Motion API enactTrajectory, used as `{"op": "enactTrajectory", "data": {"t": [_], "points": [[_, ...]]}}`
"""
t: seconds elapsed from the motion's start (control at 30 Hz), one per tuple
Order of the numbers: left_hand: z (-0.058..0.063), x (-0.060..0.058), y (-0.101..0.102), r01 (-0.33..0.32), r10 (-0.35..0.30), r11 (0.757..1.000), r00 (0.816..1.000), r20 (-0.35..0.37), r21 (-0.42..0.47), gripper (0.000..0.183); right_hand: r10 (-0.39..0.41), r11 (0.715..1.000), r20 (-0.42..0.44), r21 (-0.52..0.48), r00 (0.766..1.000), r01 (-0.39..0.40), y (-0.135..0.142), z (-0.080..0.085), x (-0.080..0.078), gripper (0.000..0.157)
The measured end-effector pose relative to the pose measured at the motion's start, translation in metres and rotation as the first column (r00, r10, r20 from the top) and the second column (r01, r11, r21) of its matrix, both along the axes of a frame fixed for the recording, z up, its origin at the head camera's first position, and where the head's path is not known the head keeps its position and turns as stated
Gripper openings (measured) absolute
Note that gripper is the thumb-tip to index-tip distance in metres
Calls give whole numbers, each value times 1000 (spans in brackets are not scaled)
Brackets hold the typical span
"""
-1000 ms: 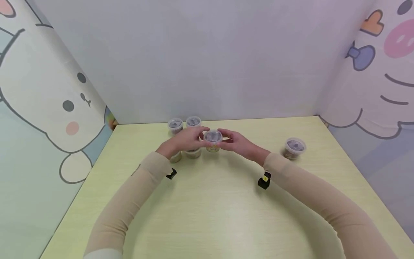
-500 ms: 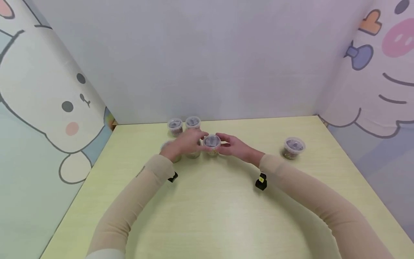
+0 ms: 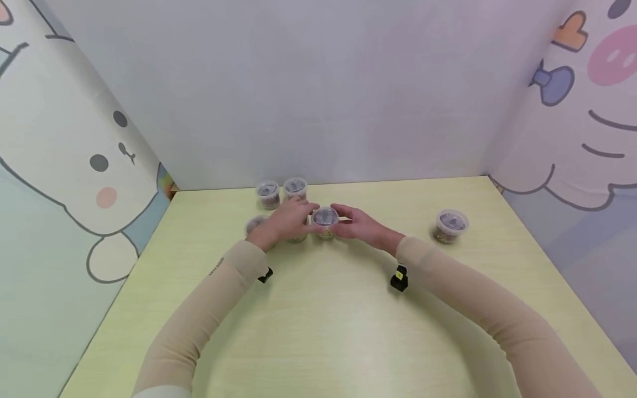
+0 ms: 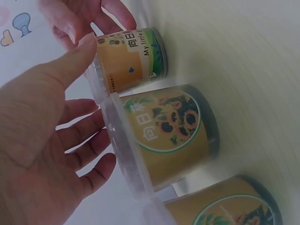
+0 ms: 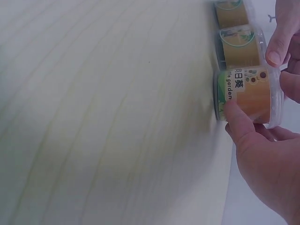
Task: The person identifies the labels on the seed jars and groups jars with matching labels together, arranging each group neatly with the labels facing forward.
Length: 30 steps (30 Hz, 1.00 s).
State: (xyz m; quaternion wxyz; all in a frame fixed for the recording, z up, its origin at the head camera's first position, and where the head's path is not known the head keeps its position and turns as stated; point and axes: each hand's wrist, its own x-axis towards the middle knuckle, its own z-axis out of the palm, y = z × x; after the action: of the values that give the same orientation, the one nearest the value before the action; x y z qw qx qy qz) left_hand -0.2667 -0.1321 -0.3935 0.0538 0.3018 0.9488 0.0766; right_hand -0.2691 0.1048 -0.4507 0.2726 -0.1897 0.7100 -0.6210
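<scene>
Between my two hands stands a small clear-lidded plastic tub (image 3: pixel 325 216), its orange label (image 4: pixel 124 65) printed with sunflowers and "My little garden". My right hand (image 3: pixel 363 225) holds its right side, thumb on the label (image 5: pixel 251 96) and fingers behind. On the opposite side my left hand (image 3: pixel 286 221) has its thumb at the lid's rim, with the index finger reaching behind. The other left fingers spread over the lid of a neighbouring tub (image 4: pixel 168 136). That neighbour, partly covered by the left hand in the head view, sits close beside the held tub. Both tubs' bases are at the tabletop.
More matching tubs stand at the back: two in the rear row, one tub (image 3: pixel 269 190) and another (image 3: pixel 295 187), plus one tub (image 3: pixel 255 223) by the left wrist. A single tub (image 3: pixel 450 222) stands apart on the right. A white wall (image 3: pixel 323 99) rises behind the table (image 3: pixel 338 320).
The held tub has come down and slightly toward me, settling beside its neighbour. Both hands moved with it; over the last half second they have hardly shifted.
</scene>
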Motion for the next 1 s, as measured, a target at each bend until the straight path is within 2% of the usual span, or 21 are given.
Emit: {"op": "enactTrajectory", "data": {"t": [0.17,0.43,0.67,1.0], "points": [[1,2,1,15,-15,1000,1000,-22,-3,74,-39,999,32,-22,999,39,-4,0,-1,68],[5,5,3,2,-2,1000,1000,-5,6,70,-48,998,-27,35,999,48,-7,6,4,63],[5,5,6,-10,10,1000,1000,1,5,69,-55,997,-11,52,998,55,-9,7,5,62],[5,7,5,-24,24,1000,1000,4,-8,70,-72,991,-87,102,994,81,-15,5,7,61]]}}
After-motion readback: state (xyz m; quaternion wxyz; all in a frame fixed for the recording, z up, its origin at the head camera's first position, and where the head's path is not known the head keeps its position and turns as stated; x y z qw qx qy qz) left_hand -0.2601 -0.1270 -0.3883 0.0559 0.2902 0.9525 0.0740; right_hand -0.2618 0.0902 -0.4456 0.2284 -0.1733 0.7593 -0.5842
